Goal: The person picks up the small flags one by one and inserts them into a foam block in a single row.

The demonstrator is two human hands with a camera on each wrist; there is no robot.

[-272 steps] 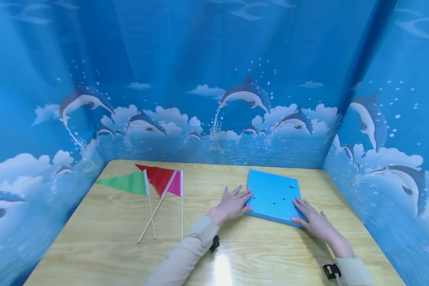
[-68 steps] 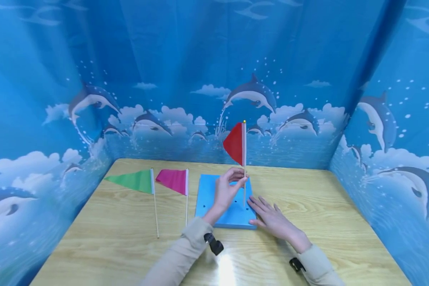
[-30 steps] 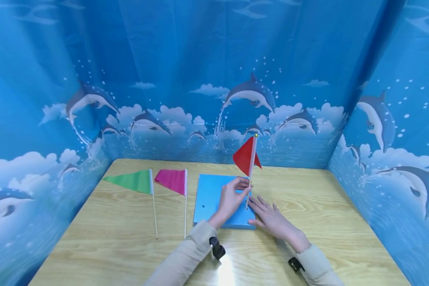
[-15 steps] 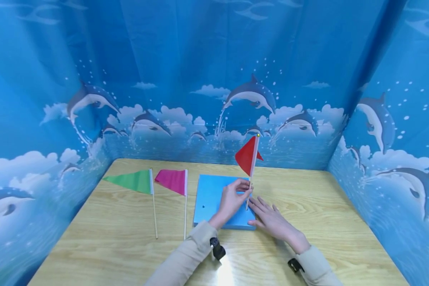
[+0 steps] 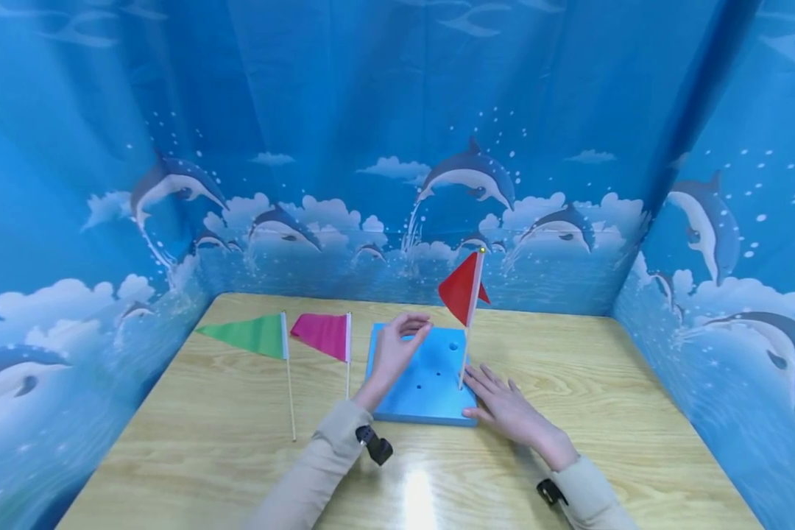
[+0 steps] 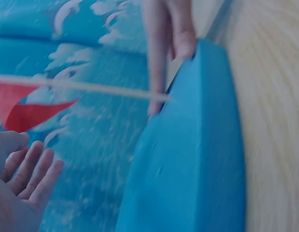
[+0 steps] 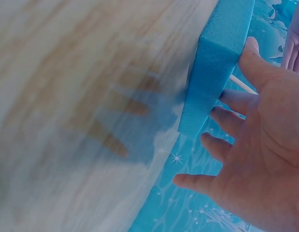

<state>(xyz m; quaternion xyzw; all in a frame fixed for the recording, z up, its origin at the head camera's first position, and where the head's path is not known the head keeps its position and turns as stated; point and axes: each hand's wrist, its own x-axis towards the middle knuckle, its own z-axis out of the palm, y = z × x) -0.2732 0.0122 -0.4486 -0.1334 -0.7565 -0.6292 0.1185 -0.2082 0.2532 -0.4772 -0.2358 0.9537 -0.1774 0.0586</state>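
Right of centre in the head view, a red cloth pennant on a thin pale stick (image 5: 460, 289) leans with its top toward the right, its foot in or on the right part of a thick blue square board with small holes (image 5: 430, 405). The left hand (image 5: 394, 355) is above the board's left part, clear of that stick, its fingers loosely bent and holding nothing. At the board's right edge, the right hand (image 5: 506, 414) rests with straight, parted fingers, the tips just beside the stick's foot (whether they touch it, I cannot tell).

Left of centre, a magenta cloth pennant on a thin pale stick (image 5: 324, 336) lies on the pale wood-grain table (image 5: 570, 353). I judge this the key relation: it lies to the left of the left hand, the nearer of the two, with its long axis running down the frame and its lower end hidden behind the sleeve. Farther left, a green cloth pennant on a similar stick (image 5: 252, 336) lies nearly parallel.
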